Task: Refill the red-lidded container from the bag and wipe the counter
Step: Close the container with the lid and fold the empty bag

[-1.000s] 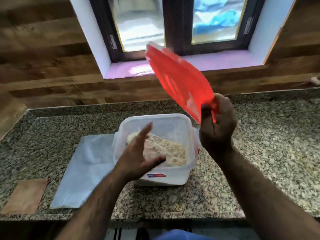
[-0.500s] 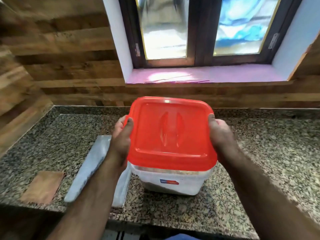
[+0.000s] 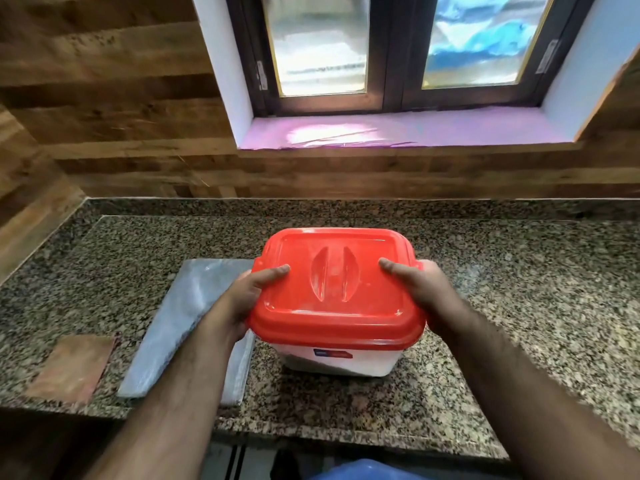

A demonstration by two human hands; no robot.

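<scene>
**Red lid seated, both hands clamped on it**

Red lid (image 3: 334, 289) sits square on the container (image 3: 337, 362), mid-table, directly ahead of the person. Left hand (image 3: 242, 299) grips the lid's left edge, thumb on top; right hand (image 3: 419, 289) mirrors it on the right edge. Both equally near. Lid's handle ridges run front to back; its slightly longer side runs left to right. Flat bag (image 3: 180, 327) lies just left, touching the left hand's side. Brown cloth (image 3: 74, 367) lies further left on the table (image 3: 519, 306); left hand is nearer it. Wiping looks undone.
</scene>
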